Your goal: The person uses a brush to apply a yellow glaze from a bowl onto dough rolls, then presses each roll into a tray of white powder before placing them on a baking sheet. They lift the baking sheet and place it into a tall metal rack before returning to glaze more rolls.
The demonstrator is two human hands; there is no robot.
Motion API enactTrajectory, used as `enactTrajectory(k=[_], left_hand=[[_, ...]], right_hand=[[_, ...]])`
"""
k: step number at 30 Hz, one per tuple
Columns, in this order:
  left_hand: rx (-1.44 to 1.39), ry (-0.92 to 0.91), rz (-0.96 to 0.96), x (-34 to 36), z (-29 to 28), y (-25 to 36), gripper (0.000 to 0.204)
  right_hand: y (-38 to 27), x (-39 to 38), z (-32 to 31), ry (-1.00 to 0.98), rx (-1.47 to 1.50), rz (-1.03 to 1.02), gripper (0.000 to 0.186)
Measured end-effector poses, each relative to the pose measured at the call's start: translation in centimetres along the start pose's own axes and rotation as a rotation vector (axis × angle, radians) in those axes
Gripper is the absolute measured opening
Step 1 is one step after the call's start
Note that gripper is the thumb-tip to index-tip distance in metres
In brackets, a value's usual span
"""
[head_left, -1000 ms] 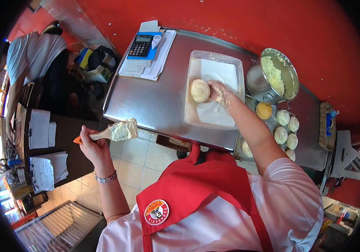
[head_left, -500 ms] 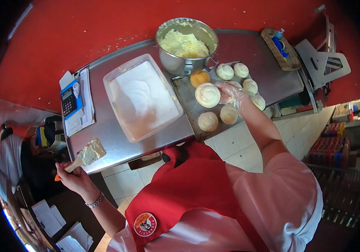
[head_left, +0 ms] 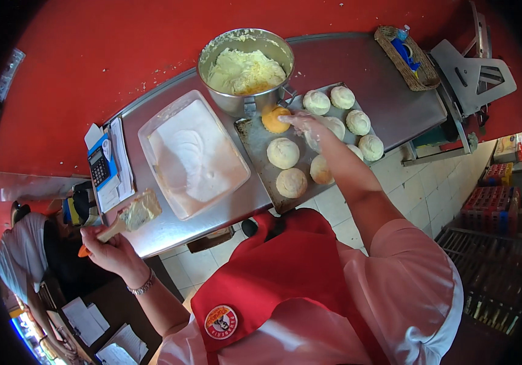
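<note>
My left hand (head_left: 115, 250) grips a spatula (head_left: 141, 210) with an orange handle end; pale cream coats its blade. Over the baking tray (head_left: 255, 146), my right hand (head_left: 309, 129), in a clear plastic glove, reaches with fingers stretched out to the right edge of a plain golden bun (head_left: 275, 120). The fingertips appear to touch it, and the bun still rests on the tray. Several white-coated buns (head_left: 283, 152) sit around it; my right hand and forearm partly cover some. Left of the tray stands a rectangular tub (head_left: 236, 177) of white powder (head_left: 194, 152).
A metal mixing bowl (head_left: 245, 101) of pale yellow cream stands behind the tray. On the table's left lie a calculator (head_left: 98, 165) and papers (head_left: 124, 161). A wicker basket (head_left: 428, 79) sits at the far right, near a grey metal machine part (head_left: 474, 79). Red crates (head_left: 489, 207) stand farther right.
My right hand has moved left, from among the coated buns to the golden bun. My left hand still holds the spatula, now slightly farther right. The whole view has shifted a little.
</note>
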State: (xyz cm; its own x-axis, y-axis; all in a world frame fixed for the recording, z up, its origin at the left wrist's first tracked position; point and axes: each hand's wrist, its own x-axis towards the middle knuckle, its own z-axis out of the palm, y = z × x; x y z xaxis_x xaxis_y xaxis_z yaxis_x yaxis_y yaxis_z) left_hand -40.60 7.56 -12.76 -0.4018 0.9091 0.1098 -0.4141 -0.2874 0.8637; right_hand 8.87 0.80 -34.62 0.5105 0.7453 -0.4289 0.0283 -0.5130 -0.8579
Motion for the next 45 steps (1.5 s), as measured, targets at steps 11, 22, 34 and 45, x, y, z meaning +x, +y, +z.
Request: enactTrajectory(k=[11,22,34,45], left_hand=[[0.324,-0.634,0.294,-1.0,24.7,-9.2,0.018],[1.548,-1.262,0.7,-1.2,38.5,-28.0,0.028],[0.354,-0.718,-0.405,0.6,37.2,-23.3,0.028],[0.256,-1.317,1.565,-16.5,23.3,-6.1,0.013]], right_hand=[[-0.9,-4.0,-5.5,-0.107,0.504,-0.064,0.065],[-4.6,-6.7,-13.7,-0.058,1.51,0.084,0.062],[-10.9,-6.4,-10.6,-0.198,1.638,-0.048,0.055],[-15.0,-10.1,-1.3,-0.67,1.593,-0.149,0.05]])
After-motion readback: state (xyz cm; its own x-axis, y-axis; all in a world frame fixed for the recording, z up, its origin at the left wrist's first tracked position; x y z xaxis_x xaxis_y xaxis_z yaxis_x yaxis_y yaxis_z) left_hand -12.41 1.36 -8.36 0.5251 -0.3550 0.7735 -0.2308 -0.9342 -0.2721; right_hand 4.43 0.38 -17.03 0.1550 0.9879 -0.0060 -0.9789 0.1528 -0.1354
